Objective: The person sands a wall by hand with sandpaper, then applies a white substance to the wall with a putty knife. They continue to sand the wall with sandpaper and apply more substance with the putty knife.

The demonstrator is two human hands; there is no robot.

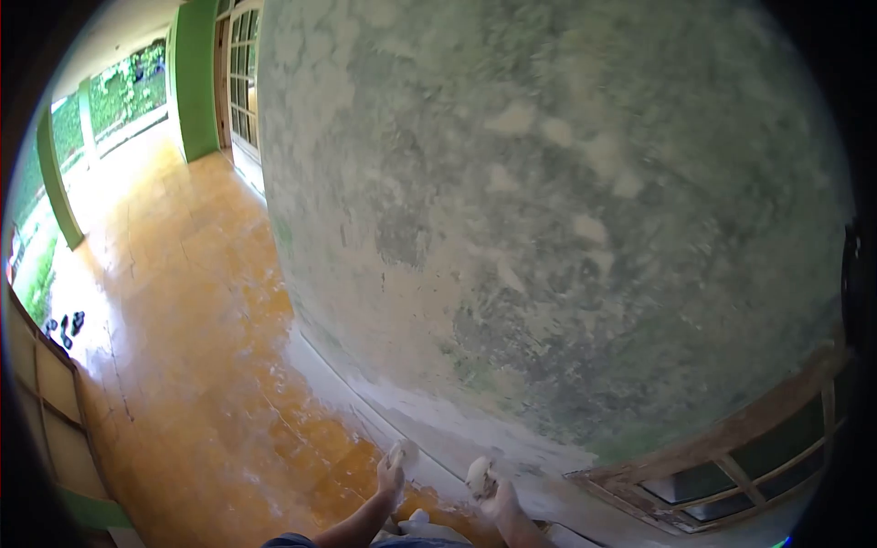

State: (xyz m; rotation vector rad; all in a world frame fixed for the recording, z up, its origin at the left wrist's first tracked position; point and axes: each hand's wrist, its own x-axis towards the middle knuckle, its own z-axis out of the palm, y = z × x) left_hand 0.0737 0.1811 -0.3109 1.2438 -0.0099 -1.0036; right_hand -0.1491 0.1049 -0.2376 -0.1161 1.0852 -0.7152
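Near the bottom centre, my left hand (391,477) is closed around a small whitish object (402,452), too blurred to identify. To its right, my right hand (498,498) grips a pale, rounded piece (480,477) with dark marks on it. The hands are apart, low in front of the wall (548,228), which is patchy green, grey and white. White dust lies along the wall's base and on the orange floor (201,365).
A wooden-framed window (731,470) sits at the lower right. A glazed door (242,82) and a green pillar (195,82) stand at the upper left. Dark footwear (66,329) lies at the left edge, above a framed panel (46,402).
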